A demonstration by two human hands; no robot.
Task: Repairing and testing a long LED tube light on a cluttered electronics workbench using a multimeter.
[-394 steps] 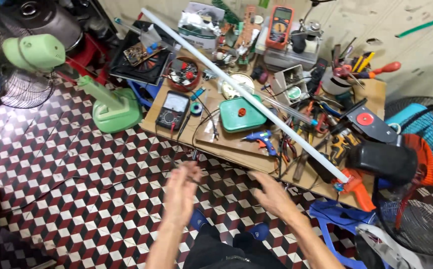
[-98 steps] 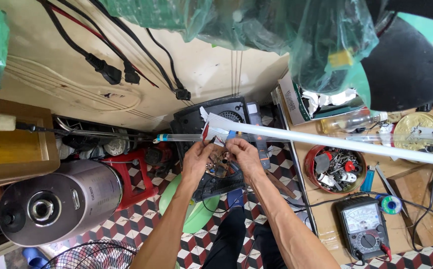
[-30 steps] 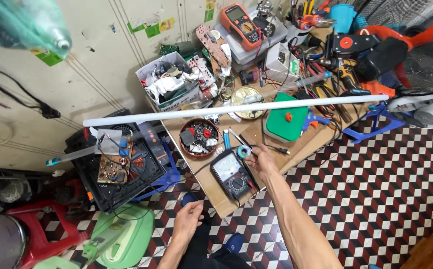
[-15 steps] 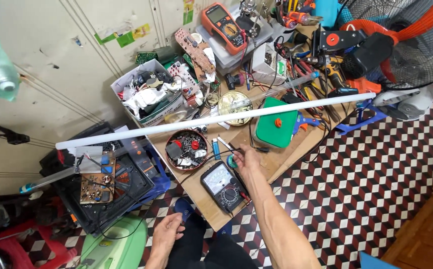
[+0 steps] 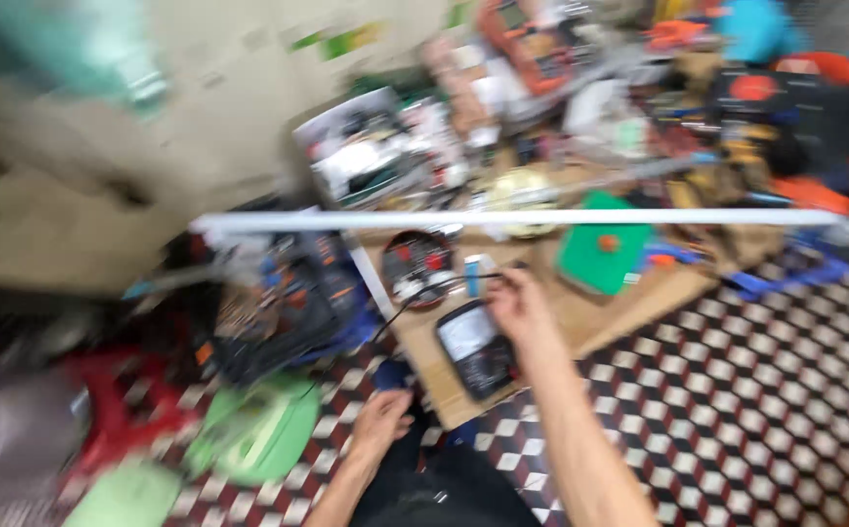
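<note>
Black multimeter with a pale display [image 5: 476, 348] lies near the front edge of the cluttered wooden table [image 5: 629, 303], just below your right hand [image 5: 515, 304]. That hand pinches a thin black lead [image 5: 424, 290] between its fingers. Your left hand [image 5: 381, 423] rests low by your lap with fingers loosely curled, holding nothing. 1 long white tube [image 5: 512, 219] spans the table above. Everything is blurred.

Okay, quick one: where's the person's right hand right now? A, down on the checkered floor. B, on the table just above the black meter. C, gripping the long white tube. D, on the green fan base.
B: the right hand is over the table, just past the black meter, below the long white tube.
</note>
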